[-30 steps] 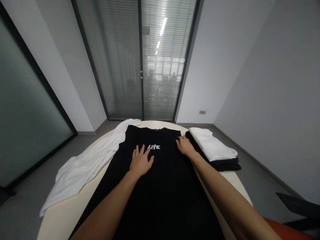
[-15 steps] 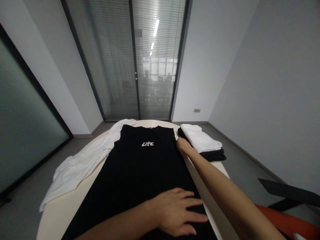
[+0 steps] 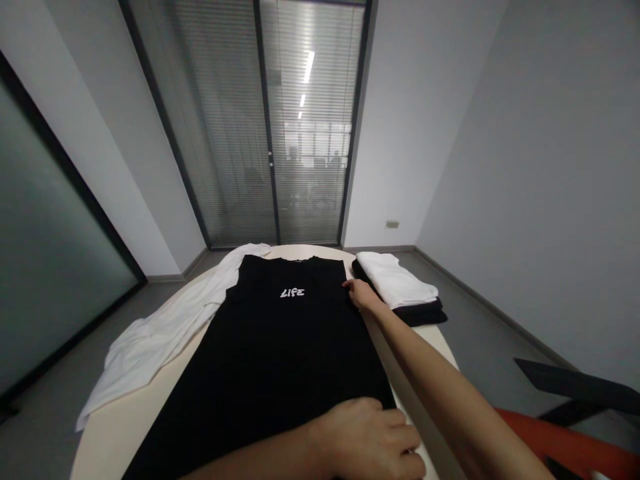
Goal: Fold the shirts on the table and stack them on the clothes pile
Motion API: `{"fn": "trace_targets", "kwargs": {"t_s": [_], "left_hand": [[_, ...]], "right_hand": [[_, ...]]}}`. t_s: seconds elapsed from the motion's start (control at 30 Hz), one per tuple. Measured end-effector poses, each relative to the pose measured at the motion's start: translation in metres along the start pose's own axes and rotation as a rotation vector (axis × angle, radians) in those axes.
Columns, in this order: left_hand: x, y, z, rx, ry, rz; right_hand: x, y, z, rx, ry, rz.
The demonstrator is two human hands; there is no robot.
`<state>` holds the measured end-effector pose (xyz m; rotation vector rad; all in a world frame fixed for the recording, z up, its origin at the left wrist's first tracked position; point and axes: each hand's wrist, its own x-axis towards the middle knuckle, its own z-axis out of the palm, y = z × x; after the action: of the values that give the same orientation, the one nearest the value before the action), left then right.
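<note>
A black T-shirt [image 3: 295, 347] with a small white print on its chest lies spread flat, collar toward the far end. My left hand [image 3: 373, 437] reaches across its lower part, fingers curled closed at the right-hand edge of the cloth. Farther up the same side, my right hand [image 3: 360, 293] pinches the edge of the shirt just below the shoulder. The lower hem runs out of view at the bottom.
The shirt rests on a pale table [image 3: 105, 427] with a rounded far end. A white garment [image 3: 165, 333] lies loosely along the left edge. Folded white and black clothes [image 3: 400, 283] are stacked at the right. An orange and black chair [image 3: 560, 440] stands at lower right.
My left hand's spread fingers have curled in at the shirt's right edge, and the hand has shifted slightly right and nearer. My right hand has stayed about the same place by the shirt's upper edge.
</note>
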<state>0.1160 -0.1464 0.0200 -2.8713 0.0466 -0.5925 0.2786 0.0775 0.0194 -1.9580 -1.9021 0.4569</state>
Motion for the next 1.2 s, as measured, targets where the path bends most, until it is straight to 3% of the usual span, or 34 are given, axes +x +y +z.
{"fn": "trace_targets", "kwargs": {"t_s": [0.2, 0.37, 0.53, 0.73, 0.9, 1.07, 1.2], "left_hand": [[-0.011, -0.006, -0.019, -0.035, -0.018, -0.140], [-0.024, -0.006, -0.023, -0.155, -0.066, -0.129], [-0.041, -0.009, -0.035, -0.213, -0.081, -0.137], [-0.068, -0.015, -0.076, -0.258, -0.048, -0.201], [-0.099, -0.016, -0.100, -0.314, -0.160, -0.241], [-0.120, -0.011, -0.099, -0.367, -0.239, -0.259], [-0.127, -0.006, -0.082, -0.345, -0.288, -0.263]], "right_hand": [[0.011, -0.004, 0.005, 0.073, 0.065, 0.134], [0.021, -0.013, 0.007, 0.045, 0.086, 0.303], [0.036, -0.018, 0.004, 0.029, 0.022, 0.347], [0.054, -0.035, -0.009, 0.043, 0.011, 0.300], [0.057, -0.081, -0.007, 0.009, 0.060, 0.180], [0.043, -0.134, 0.024, 0.002, -0.041, -0.011], [0.019, -0.148, 0.045, -0.064, -0.069, -0.027]]}}
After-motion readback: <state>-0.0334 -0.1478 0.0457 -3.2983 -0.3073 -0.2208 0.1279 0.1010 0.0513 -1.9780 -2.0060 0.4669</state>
